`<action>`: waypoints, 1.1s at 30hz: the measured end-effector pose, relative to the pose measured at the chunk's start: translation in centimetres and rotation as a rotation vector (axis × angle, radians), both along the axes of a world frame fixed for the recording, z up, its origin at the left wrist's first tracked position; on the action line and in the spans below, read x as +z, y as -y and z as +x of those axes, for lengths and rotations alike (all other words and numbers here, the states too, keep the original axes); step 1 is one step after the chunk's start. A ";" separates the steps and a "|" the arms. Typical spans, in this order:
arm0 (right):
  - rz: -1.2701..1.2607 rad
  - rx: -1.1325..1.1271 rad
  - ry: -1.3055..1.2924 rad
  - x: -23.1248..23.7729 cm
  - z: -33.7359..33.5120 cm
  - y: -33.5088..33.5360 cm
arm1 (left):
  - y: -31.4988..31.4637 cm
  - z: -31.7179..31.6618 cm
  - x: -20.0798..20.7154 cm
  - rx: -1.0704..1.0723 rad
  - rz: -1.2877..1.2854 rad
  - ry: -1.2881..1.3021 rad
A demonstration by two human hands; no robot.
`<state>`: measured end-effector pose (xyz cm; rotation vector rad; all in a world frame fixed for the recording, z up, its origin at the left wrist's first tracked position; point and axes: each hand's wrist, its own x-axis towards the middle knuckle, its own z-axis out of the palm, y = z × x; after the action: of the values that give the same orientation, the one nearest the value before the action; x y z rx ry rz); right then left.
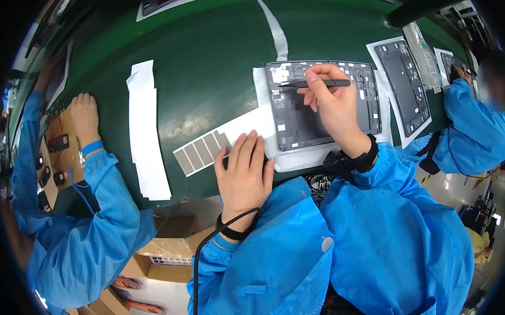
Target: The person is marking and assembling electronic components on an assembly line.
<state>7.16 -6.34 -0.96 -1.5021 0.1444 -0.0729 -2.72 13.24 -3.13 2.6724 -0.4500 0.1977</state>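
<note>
My right hand (332,100) holds a thin dark pen-like tool (322,83) over an open dark tablet back shell (301,121) that lies on a white sheet (297,158). The tool lies across the upper part of the shell. My left hand (243,177) rests flat, fingers apart, on the near edge of the green table, its fingertips on the white sheet and next to a strip of grey rectangular stickers (200,152). Both arms are in blue sleeves, each with a dark wrist strap.
A second dark tablet shell (402,86) lies on white paper to the right. A long white paper strip (145,134) lies to the left. A person in blue works at the left (84,117), another at the right (465,120). Cardboard boxes (161,257) stand below the table edge.
</note>
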 end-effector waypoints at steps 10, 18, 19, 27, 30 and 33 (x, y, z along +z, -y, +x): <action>0.042 -0.011 -0.025 -2.8 -0.1 0.5 | 4.2 4.3 1.6 -0.094 -0.152 0.007; 0.016 0.010 -0.051 -3.2 0.0 0.8 | 5.0 5.0 1.3 -0.117 -0.101 -0.038; 0.020 0.008 -0.054 -3.2 0.0 0.8 | 5.1 5.1 1.4 -0.117 -0.099 -0.041; 0.008 0.016 -0.114 -2.5 0.2 0.8 | 6.3 6.2 1.6 -0.080 -0.043 -0.074; -0.029 0.026 -0.125 -2.4 0.3 1.0 | 6.9 6.0 0.9 -0.067 -0.008 -0.054; 0.047 0.015 -0.108 -3.1 -0.1 1.3 | 7.8 5.9 0.9 -0.018 -0.053 -0.060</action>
<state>7.07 -7.60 -4.02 -1.4601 0.2202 0.0232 3.14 5.46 -2.20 2.6135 -0.4436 0.1224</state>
